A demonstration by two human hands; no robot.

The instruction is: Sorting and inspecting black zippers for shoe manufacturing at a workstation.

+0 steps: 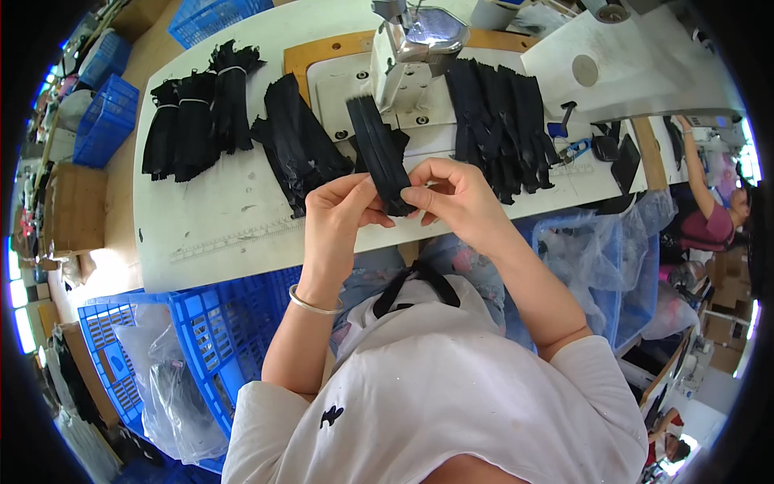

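Observation:
Both of my hands pinch the near end of a black zipper [376,145] over the table's front edge. My left hand [340,208] has thumb and fingertips closed at its left side. My right hand [458,202] is closed on its lower right corner, thumb on top. The zipper's far end points up toward the sewing machine [415,68], and more black pieces show partly behind it. To the left lies a loose pile of black zippers [300,137]. Another row of black zippers [500,121] lies right of the machine.
Tied black bundles [193,121] lie at the table's [234,210] far left. Small tools [574,150] and a black phone-like slab [626,161] sit at the right. Blue crates [205,339] flank my lap, the right one [637,282] holding clear plastic. A co-worker [709,218] is at far right.

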